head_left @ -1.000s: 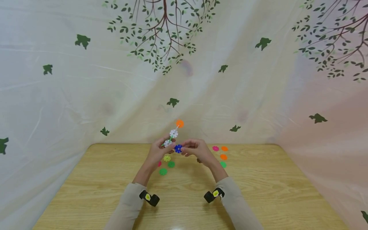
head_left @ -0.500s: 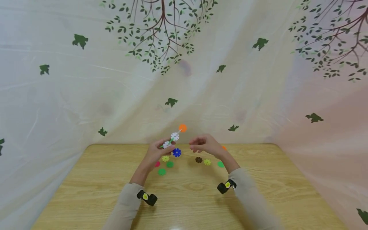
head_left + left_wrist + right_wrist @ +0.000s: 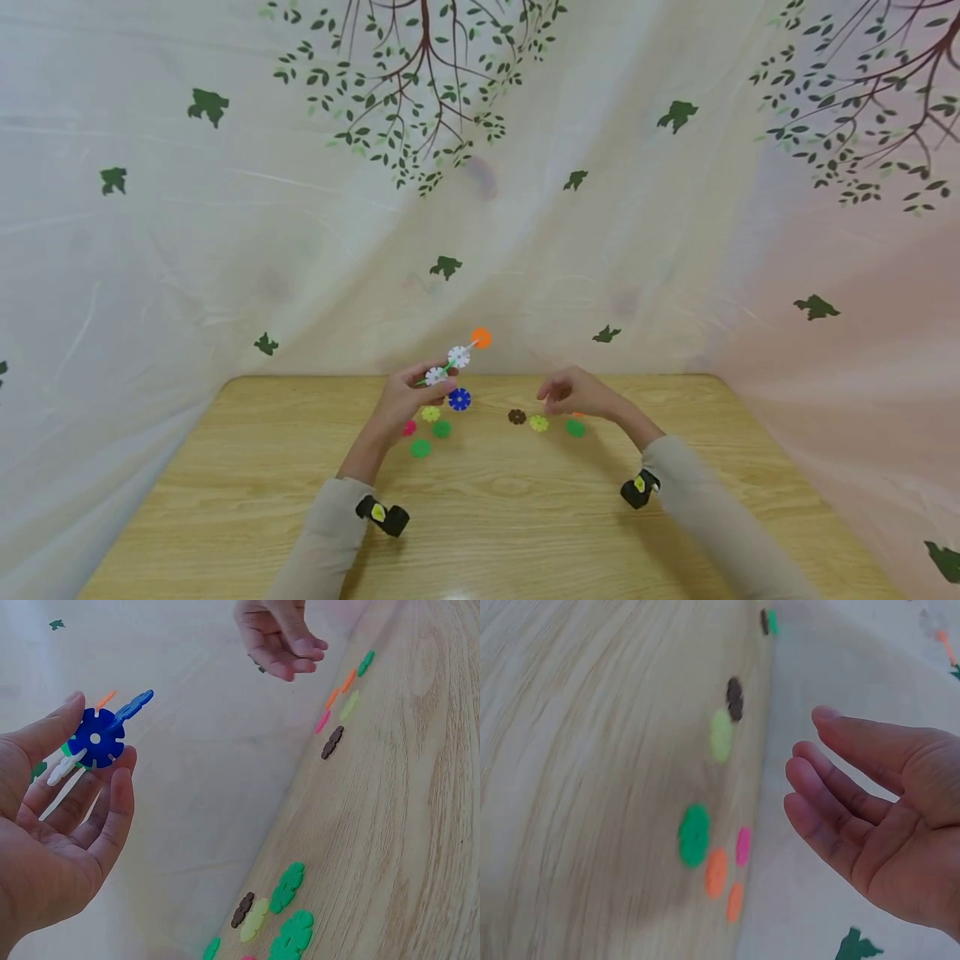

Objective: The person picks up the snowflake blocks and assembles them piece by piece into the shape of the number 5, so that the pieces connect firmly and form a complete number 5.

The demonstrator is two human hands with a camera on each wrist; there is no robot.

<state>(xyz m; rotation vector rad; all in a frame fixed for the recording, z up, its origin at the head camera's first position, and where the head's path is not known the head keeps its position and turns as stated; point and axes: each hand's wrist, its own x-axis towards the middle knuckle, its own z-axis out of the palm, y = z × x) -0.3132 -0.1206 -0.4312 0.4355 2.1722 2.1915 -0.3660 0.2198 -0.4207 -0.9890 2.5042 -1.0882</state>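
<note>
Above the table my left hand (image 3: 399, 398) pinches a joined chain of notched plastic discs. White discs (image 3: 459, 357), green pieces and an orange disc (image 3: 482, 337) run up and to the right, with a blue disc (image 3: 460, 399) at the lower end. In the left wrist view, two blue discs (image 3: 95, 739) slot together at an angle by the thumb. My right hand (image 3: 581, 393) hovers over the right group of loose discs, fingers loosely bent and holding nothing. Below it lie a yellow disc (image 3: 539, 423), a green disc (image 3: 575, 428) and a brown disc (image 3: 517, 417); it partly hides orange and pink ones.
Under the left hand lie a yellow disc (image 3: 431, 413), green discs (image 3: 421, 448) and a pink disc (image 3: 408, 427). The wooden table (image 3: 480, 517) ends at a pale printed curtain (image 3: 337, 250) behind it.
My right hand has let go of the blue disc and moved right, over the right group of discs. The left hand still holds the chain, which leans slightly further right.
</note>
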